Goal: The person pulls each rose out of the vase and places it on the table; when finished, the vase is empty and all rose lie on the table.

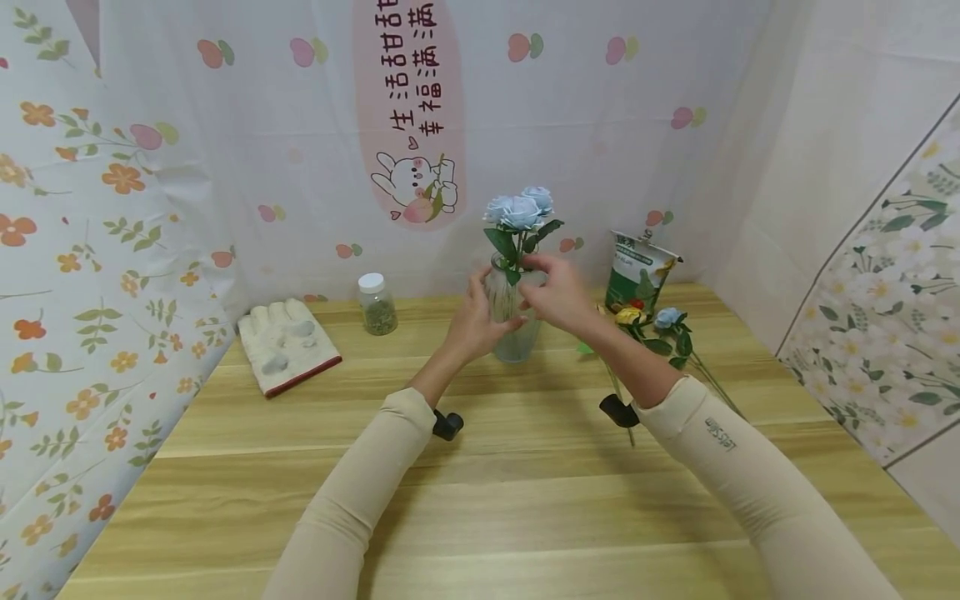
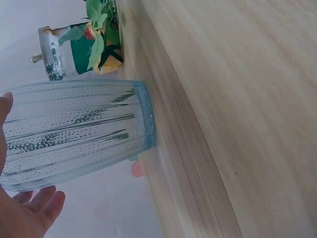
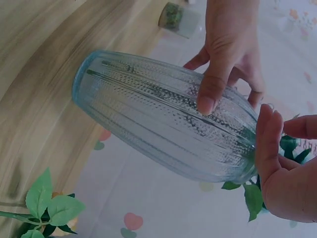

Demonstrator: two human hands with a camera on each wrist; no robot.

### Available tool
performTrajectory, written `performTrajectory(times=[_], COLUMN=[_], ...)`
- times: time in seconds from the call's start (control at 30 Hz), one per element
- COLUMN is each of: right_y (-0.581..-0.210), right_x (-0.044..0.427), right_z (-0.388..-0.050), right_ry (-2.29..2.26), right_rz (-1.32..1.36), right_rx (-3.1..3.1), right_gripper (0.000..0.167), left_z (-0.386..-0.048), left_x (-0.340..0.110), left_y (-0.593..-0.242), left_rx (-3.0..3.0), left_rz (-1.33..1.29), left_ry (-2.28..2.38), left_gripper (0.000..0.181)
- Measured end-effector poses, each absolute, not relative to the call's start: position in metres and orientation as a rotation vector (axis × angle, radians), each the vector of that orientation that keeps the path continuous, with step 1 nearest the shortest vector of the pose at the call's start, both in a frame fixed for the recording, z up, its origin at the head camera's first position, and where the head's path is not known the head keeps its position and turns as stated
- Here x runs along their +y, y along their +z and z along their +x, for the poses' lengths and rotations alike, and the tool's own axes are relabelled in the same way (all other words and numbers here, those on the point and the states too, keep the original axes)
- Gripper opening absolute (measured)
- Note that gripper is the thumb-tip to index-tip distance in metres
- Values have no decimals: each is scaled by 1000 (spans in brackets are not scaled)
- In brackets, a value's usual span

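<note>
Three blue flowers (image 1: 522,212) stand upright in the vase (image 1: 515,342). The left hand (image 1: 478,321) grips the vase; the right hand (image 1: 561,293) is nearer the flowers, its hold unclear.

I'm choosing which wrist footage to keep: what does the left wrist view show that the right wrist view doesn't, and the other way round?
Only the left wrist view shows the green and white packet.

Only the right wrist view shows the right hand at the mouth of the glass vase, the leaves by its rim, and the small jar with green contents.

Both show the vase with stems inside, the left hand holding it, part of the loose flowers, and the wooden tabletop.
</note>
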State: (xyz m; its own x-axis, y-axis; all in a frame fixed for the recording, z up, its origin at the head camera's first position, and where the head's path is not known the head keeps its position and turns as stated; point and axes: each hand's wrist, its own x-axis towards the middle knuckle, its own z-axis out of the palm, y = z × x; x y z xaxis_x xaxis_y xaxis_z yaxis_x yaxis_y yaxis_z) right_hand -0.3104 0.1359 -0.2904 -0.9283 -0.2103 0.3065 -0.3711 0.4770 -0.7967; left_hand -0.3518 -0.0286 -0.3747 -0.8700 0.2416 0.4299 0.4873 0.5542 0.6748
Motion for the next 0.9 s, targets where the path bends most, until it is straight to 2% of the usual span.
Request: performTrajectory(times=[0.27,0.63,0.9], right_y=[-288,-294,-293], right_x=[130,135,136], right_z=[-317,-328,-328], right_ry=[1436,1494,1435], right_rz=[492,498,525], right_rx=[-2580,-2431,-2438], right_gripper=[46,24,21], left_z=[-353,-353,-352], left_x=[-29,-29,-29], left_y=[-376,-376,-374], left_rx=[-2498,-2480,-2553], left_rz=[-597,-656,-616], left_ry=[-1213,-1170,-1142], left_gripper=[101,100,101])
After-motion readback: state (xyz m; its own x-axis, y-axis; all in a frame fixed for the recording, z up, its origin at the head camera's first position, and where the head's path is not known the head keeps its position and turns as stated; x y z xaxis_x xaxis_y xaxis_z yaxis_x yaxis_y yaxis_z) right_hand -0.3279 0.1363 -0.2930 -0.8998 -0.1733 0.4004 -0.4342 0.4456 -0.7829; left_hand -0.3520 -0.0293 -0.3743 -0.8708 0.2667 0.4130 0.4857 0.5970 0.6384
